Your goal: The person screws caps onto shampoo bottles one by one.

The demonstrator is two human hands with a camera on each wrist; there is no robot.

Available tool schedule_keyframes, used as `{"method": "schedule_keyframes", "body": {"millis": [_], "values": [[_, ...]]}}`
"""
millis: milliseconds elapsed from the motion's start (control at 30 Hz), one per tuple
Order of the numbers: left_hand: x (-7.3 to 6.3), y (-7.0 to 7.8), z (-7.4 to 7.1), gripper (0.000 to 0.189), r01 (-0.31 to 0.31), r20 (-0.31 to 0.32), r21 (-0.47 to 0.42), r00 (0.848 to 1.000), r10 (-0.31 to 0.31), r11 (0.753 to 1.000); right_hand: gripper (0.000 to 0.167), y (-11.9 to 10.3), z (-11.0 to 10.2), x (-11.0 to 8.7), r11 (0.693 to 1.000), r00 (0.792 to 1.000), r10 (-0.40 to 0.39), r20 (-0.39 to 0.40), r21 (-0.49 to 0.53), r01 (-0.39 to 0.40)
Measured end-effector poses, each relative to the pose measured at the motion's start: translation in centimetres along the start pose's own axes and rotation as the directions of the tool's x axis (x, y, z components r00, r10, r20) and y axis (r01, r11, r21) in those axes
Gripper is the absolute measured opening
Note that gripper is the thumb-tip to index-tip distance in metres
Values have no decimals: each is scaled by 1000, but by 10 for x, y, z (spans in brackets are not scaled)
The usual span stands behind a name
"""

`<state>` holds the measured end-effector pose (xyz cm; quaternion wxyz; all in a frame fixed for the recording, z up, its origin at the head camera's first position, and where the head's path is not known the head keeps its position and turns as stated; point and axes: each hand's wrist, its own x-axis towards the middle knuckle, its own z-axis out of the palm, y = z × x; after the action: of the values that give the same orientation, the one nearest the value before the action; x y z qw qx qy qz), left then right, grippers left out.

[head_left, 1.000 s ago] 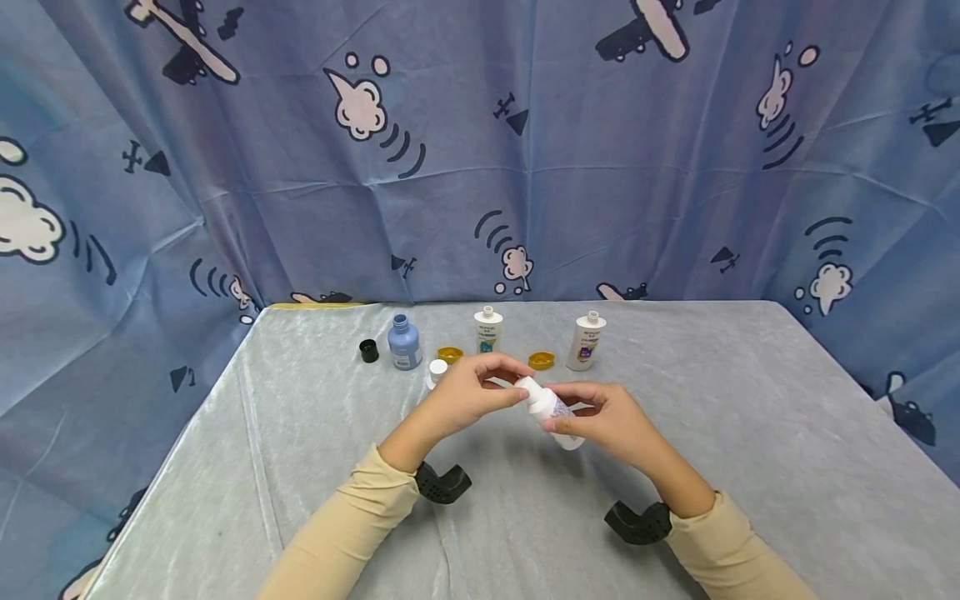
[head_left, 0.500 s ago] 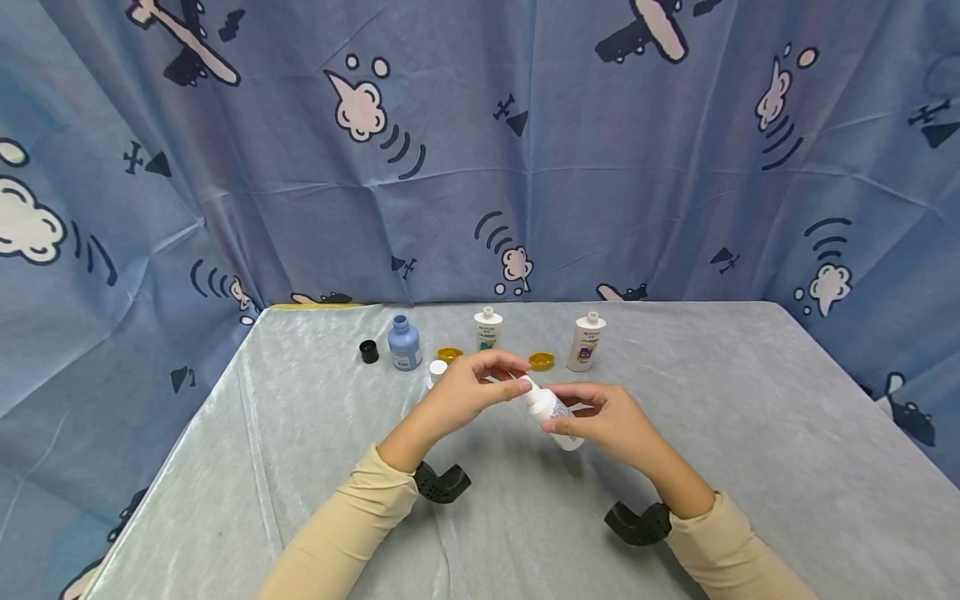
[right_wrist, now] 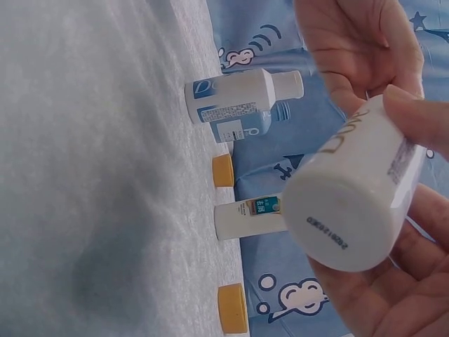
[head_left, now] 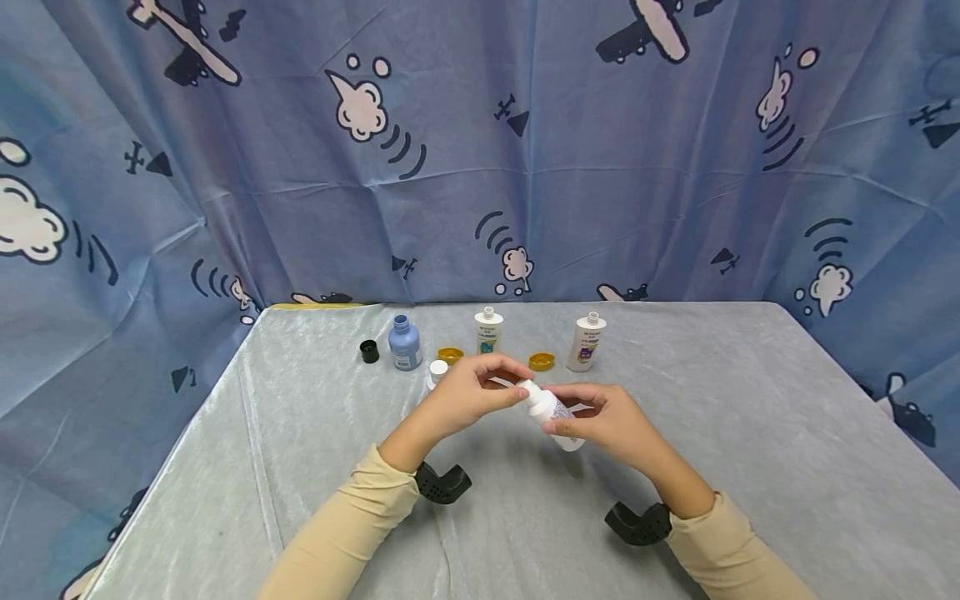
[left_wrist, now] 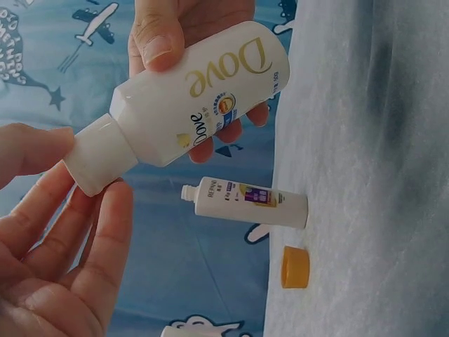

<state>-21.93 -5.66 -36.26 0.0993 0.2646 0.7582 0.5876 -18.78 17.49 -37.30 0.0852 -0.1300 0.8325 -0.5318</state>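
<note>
A white Dove bottle [left_wrist: 179, 102] is held tilted above the table, its white cap [left_wrist: 102, 154] pointing up and to the left in the head view. My right hand [head_left: 603, 419] grips the bottle's body, thumb on the near side. The fingers and thumb of my left hand [head_left: 480, 390] pinch the cap, which sits on the bottle's neck. Printed characters show on the bottle's round base [right_wrist: 337, 225] in the right wrist view. Behind the left hand, another white-capped Dove bottle [right_wrist: 235, 98] stands upright, partly hidden in the head view.
Along the back stand an uncapped blue bottle [head_left: 406, 346], with a black cap [head_left: 369, 351] beside it, and two uncapped white bottles, one with a teal label [head_left: 488, 327] and one with a purple label [head_left: 585, 343]. Yellow caps [head_left: 542, 362] lie between them. A patterned curtain [head_left: 450, 167] hangs behind.
My left fingers shifted slightly up along the cap half a second ago, then came back round it. The bottle and my right hand have stayed nearly in place.
</note>
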Motion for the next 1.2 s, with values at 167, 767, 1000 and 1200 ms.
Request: {"method": "schedule_keyframes", "body": {"millis": [167, 767, 1000, 1200], "values": [[0, -1, 0, 26, -14, 17, -20, 1000, 15, 1000, 50, 0, 0, 0, 1000, 1000, -3, -4, -19, 3], [3, -4, 3, 24, 102, -81, 32, 992, -99, 994, 48, 2, 1, 0, 1000, 1000, -20, 2, -4, 20], [2, -2, 1, 25, 61, -40, 19, 997, -61, 998, 48, 2, 2, 0, 1000, 1000, -20, -2, -23, 19], [2, -4, 2, 26, 61, -31, 2, 998, -61, 998, 49, 1, 1, -1, 1000, 1000, -17, 7, 1, 17]]}}
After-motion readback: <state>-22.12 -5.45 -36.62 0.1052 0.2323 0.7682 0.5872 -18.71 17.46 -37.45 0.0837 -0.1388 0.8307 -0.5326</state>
